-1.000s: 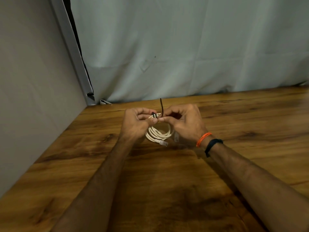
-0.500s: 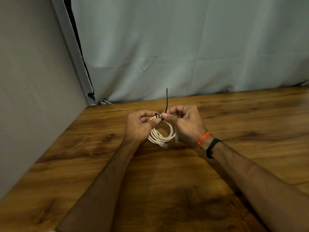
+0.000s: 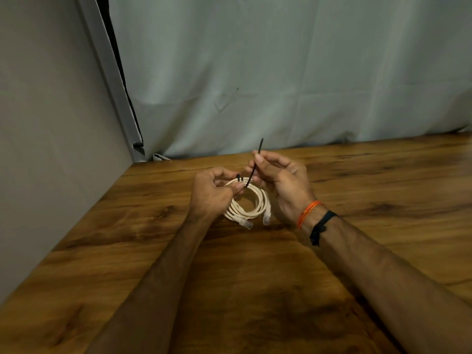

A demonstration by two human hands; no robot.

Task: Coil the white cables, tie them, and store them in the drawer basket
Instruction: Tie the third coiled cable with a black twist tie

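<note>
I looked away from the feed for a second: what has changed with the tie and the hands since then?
The right hand has drawn the black zip tie further through, up and to the right, so a longer tail now shows and the hand sits higher and farther from the left hand. The left hand still pinches the coiled white cable at the tie's head. Coil, wooden table and curtain are unchanged.

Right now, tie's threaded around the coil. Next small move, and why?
Probably keep pulling the black tie's tail up with the right hand while the left hand pins the coiled white cable: the loop looks slack, not cinched.
</note>
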